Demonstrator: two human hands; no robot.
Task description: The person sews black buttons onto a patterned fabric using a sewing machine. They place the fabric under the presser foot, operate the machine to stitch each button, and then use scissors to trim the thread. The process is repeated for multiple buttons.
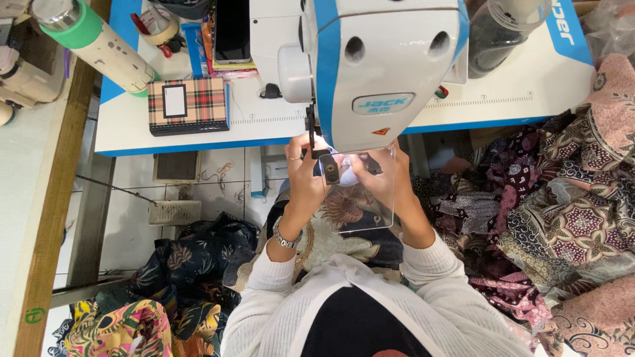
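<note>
- Fingers [316, 153] of the left hand [305, 177] are closed around the small dark needle-area parts [329, 168] under the sewing machine head [370, 66]; the right hand [377, 177] has its fingers curled at the same spot, though what exactly they pinch cannot be told, since the machine head hides their tips.
- Dark floral patterned fabric [350, 208] lies directly below the hands, at the near edge of the tabletop [264, 125], seen through a clear plastic guard [383, 211] hanging off the machine front.
- Both hands are judged to be held close and high so that the work sits right at the needle, with wrists resting against the fabric for steadiness.
- A wristwatch [286, 238] is worn on the left wrist.
- On the tabletop's left part a plaid box [188, 106] is placed, with a green and white bottle [99, 43] toward the far left corner.
- A dark clear container [499, 33] stands toward the far right corner.
- Heaped batik cloth [569, 211] crowds the right side, and more cloth [185, 264] lies on the floor, left.
</note>
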